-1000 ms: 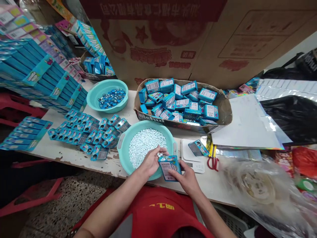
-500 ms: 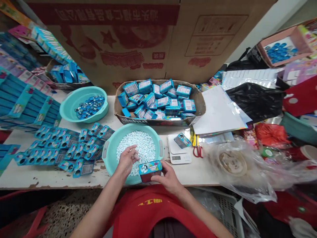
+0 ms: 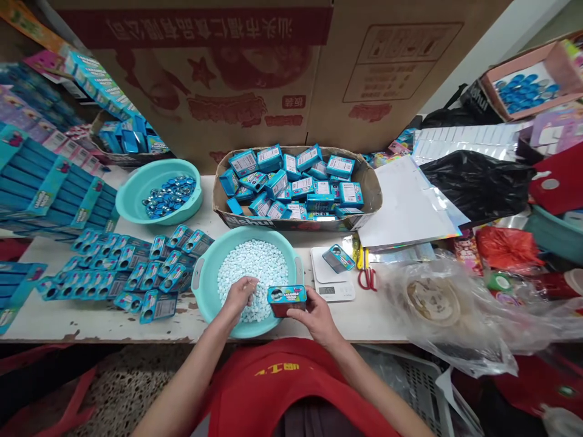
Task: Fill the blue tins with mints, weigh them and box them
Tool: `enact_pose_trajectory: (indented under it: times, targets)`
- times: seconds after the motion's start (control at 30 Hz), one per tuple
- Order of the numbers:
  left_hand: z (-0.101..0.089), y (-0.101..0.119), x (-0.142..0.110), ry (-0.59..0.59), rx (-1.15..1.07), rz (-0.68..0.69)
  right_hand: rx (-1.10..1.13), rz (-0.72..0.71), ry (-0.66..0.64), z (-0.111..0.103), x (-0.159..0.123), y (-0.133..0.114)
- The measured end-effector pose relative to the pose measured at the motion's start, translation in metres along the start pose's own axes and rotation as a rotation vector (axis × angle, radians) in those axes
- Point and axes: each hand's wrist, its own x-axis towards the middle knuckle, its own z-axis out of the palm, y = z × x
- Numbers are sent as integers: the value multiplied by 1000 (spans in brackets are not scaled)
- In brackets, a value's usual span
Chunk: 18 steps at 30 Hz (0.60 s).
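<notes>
My right hand (image 3: 317, 316) grips a small blue box (image 3: 286, 299) with a printed lid, held level over the near rim of a teal basin (image 3: 204, 285). The basin holds many small white-blue tablets (image 3: 255, 267). My left hand (image 3: 240, 297) reaches down into the tablets with its fingers curled; whatever they pinch is hidden. A white kitchen scale (image 3: 334, 288) stands just right of the basin, with another small blue box (image 3: 337, 258) lying on it.
Rows of flat blue boxes (image 3: 132, 270) lie left of the basin. A second teal basin (image 3: 157, 191) with shiny blue pieces and a cardboard tray (image 3: 373, 188) of filled boxes stand behind. Red scissors (image 3: 365, 276), plastic bags (image 3: 455, 309) and a black bag (image 3: 478, 182) crowd the right.
My left hand dropped from the box's mouth into the tablets. My right hand tipped the box from upright to level. The camera view swung to the right.
</notes>
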Motion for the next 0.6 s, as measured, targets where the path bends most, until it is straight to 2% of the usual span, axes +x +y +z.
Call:
enact_pose_trajectory:
  times: [0.13,0.2,0.3,0.37,0.4,0.47,0.5,0.53,0.57,0.6]
  targets:
    - [-15,9,-8,26,393,271,-66,6,-9,-2,-2,-1]
    - [-18,22,-19,9,398,383,-108,-10,13,-2,-1,1]
    - [-10,47,-39,-210,235,387,-222,-61,29,2,1,6]
    - [0,63,-52,-353,261,391,-323,-96,-35,4,2,7]
    - [4,69,-57,-376,313,399,-380,-127,-72,3,3,6]
    - [3,79,-68,-312,421,414,-511,-248,-60,-5,7,-3]
    - [-3,82,-73,-235,452,411,-600,-338,14,-13,10,-9]
    - [-13,84,-80,-135,468,400,-688,-438,167,-24,15,-15]
    - [-27,84,-87,-22,484,379,-771,-518,364,-37,21,-22]
    - [-42,83,-95,90,514,346,-854,-539,553,-52,28,-27]
